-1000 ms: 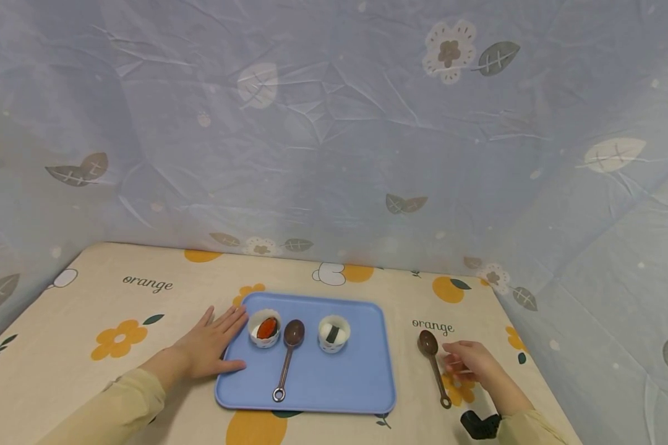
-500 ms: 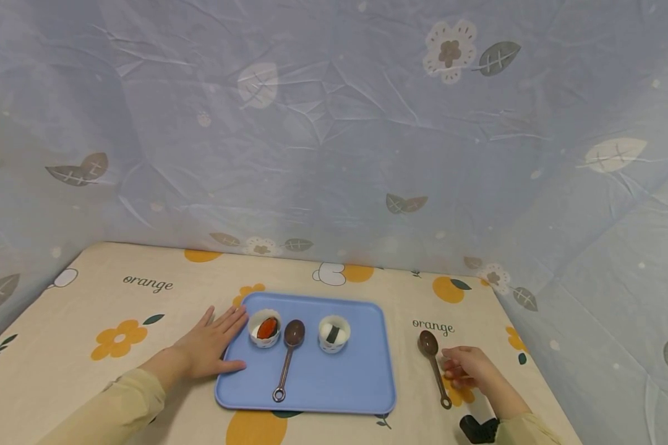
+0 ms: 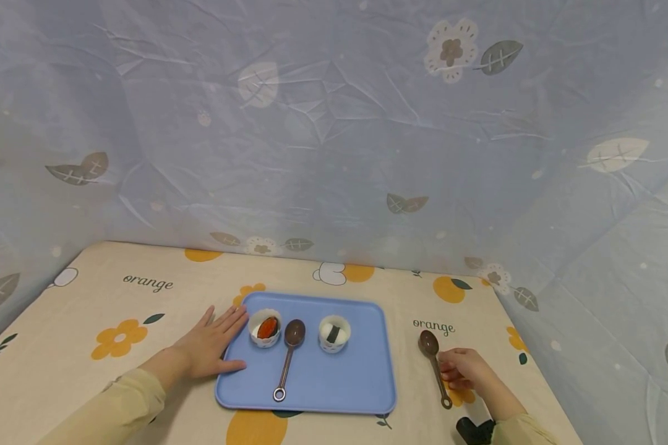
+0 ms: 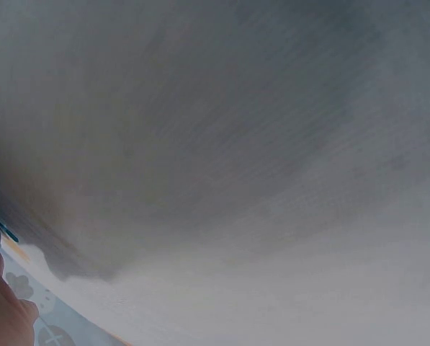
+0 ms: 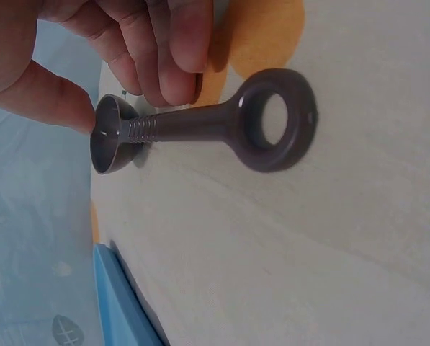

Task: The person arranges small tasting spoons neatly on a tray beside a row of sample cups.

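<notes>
In the head view a brown spoon (image 3: 435, 364) lies on the cloth right of the blue tray (image 3: 339, 395). My right hand (image 3: 464, 371) is close beside its handle with fingers loosely bent. The right wrist view has the thumb (image 5: 63, 104) by the spoon's bowl and the fingers (image 5: 146, 54) just over the handle, a gap between them. My left hand (image 3: 208, 346) lies spread on the tray's left edge. Two small white cups stand on the tray: one (image 3: 256, 337) holds an orange-red piece (image 3: 268, 327), the other (image 3: 334, 346) a white piece with a dark band (image 3: 334, 334).
Another brown spoon (image 3: 287, 364) lies on the tray between the cups. A patterned cream cloth (image 3: 184, 420) covers the table, and hanging blue-grey fabric (image 3: 334, 154) encloses the back and sides. A black device (image 3: 475, 431) sits at the right wrist.
My right hand has moved slightly left, closer to the spoon's handle. The left hand, the tray and the things on it stay in place.
</notes>
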### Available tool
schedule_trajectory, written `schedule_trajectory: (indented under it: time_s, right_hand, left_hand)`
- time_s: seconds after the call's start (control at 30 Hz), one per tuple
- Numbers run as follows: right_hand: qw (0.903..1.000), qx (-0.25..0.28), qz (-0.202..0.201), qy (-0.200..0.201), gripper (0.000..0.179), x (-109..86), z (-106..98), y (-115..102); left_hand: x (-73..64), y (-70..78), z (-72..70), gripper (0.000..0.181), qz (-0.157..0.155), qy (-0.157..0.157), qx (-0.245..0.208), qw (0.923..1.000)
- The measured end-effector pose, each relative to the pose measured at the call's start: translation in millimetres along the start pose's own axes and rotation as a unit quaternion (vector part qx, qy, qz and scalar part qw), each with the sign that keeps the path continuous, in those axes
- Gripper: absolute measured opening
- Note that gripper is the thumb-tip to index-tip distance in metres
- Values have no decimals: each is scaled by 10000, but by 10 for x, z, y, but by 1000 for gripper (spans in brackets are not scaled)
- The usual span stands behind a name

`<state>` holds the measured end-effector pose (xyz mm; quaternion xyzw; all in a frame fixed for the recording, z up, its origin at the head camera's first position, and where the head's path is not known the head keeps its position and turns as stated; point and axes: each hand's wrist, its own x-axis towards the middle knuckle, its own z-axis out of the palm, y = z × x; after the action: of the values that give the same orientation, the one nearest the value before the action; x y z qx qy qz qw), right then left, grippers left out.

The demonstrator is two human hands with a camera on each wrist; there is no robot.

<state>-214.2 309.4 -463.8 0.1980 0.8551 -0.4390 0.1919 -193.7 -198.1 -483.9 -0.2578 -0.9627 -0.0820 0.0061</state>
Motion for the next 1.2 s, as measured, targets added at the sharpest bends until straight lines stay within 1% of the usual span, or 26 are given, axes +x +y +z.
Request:
schedule_trajectory:
  time_s: [0.3,0.53,0.67,0.77,0.93,1.07,1.2]
  right_hand:
    - [10000,-64,-24,-6,28,-20,41,-22]
    - [9997,-215,-71,-62,24,-58,66,-70]
    - [9994,-326,-132,-73,21,-53,73,-69]
    - [9992,-356,-169,-86,20,-38,79,-55]
    - [9996,-183,-136,-176,23,-27,85,-43]
    - [9994,34,-132,-311,26,-38,80,-49]
    - [9989,289,-142,-344,26,-54,78,-47]
  left_hand:
    - [10,-16,58,91,-32,37,99,9999]
    - [7,-16,46,91,-77,-59,-10,10000]
    - [8,-9,29,91,-92,-146,-76,9998]
    - [8,-4,13,91,-69,-145,-85,9998]
    - [11,-2,-7,92,-60,-171,-79,9998]
    - [12,1,-23,92,-69,-229,-57,9997]
    - [10,10,-39,92,-84,-261,-90,9996]
